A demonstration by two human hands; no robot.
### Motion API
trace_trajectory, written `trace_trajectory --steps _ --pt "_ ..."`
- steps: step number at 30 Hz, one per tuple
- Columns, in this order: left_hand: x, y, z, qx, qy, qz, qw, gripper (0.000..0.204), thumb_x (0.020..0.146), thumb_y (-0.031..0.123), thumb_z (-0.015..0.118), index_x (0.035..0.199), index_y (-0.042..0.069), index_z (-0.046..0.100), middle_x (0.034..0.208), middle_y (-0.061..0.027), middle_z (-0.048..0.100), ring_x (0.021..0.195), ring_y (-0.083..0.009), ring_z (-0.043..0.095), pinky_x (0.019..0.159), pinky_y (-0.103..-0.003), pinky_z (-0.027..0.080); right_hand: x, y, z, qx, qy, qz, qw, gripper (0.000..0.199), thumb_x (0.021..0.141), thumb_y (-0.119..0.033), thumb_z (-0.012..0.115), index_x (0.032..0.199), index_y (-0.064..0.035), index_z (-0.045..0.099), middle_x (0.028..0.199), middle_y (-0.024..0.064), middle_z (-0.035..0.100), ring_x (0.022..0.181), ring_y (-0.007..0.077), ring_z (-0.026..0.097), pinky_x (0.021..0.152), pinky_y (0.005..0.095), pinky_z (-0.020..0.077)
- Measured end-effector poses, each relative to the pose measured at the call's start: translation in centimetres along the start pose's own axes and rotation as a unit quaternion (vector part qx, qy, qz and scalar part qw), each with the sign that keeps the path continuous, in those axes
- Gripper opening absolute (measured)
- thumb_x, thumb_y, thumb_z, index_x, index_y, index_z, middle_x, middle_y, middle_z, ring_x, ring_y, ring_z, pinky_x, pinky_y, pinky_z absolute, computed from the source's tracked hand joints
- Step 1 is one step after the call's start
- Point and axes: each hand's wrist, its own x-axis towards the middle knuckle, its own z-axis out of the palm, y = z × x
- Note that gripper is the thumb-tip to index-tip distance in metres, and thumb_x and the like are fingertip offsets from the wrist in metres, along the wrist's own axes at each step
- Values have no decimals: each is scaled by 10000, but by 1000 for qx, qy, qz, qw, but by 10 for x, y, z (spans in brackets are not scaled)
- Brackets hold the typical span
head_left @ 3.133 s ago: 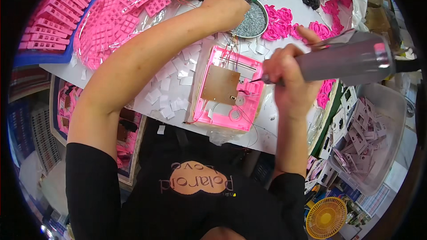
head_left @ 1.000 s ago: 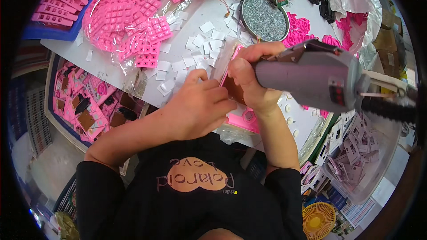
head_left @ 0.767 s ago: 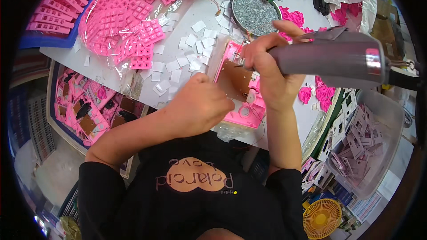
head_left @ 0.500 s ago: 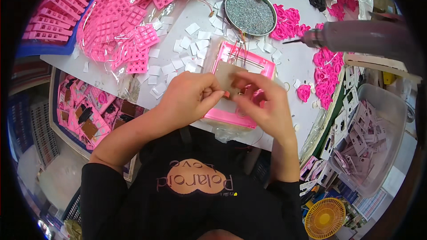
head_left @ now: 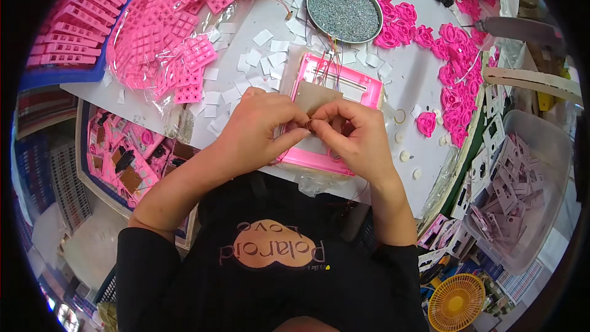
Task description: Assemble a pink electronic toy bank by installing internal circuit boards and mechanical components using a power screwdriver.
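Note:
A pink plastic housing (head_left: 311, 160) lies on the table in front of me, with a brown board (head_left: 316, 94) in it and thin wires (head_left: 330, 61) at its far end. Over the board my left hand (head_left: 261, 124) is closed in a pinch. My right hand (head_left: 354, 139) pinches too, its fingertips meeting those of the left. Between them is something small, dark and reddish, mostly hidden by the fingers; I cannot tell its kind.
A round tray of screws (head_left: 312, 15) stands beyond the housing, near white paper squares (head_left: 262, 37). A bag of pink keypads (head_left: 153, 43) lies left, pink rings (head_left: 452, 92) right. A powered screwdriver (head_left: 519, 29) hangs at upper right. A clear bin (head_left: 553, 147) holds pale plates.
My right hand has come in from slightly apart to meet the left fingertips. The hanging screwdriver has swung away to the right and farther off.

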Motion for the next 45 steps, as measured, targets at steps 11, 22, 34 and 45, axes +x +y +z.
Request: trace_trajectory --steps 11,22,34,45 --pt "1 7 21 99 78 23 992 173 716 65 717 811 124 585 707 5 543 695 -185 563 741 -378 315 1 4 -4 44 -24 50 997 77 867 -86 718 913 -24 722 576 -55 528 516 5 406 473 225 319" --pt "-1 9 12 116 107 4 987 205 672 32 687 823 135 594 751 9 559 721 -190 556 753 -378 293 0 3 -3 54 -17 23 998 69 862 -70 713 909 -20 719 661 -36 618 531 10 420 484 224 336" --pt "-10 8 11 45 49 -36 997 173 724 32 698 833 132 608 762 22 572 734 -160 569 770 -366 293 -1 1 -1 44 -9 48 998 97 851 -64 716 928 -5 719 712 -11 661 550 25 443 506 226 366" --pt "-11 7 14 56 64 -31 996 178 724 27 704 827 136 609 753 34 571 714 -146 565 765 -357 291 0 1 -2 26 -16 27 999 78 855 -67 714 911 -11 716 699 -24 646 544 17 436 495 224 351"
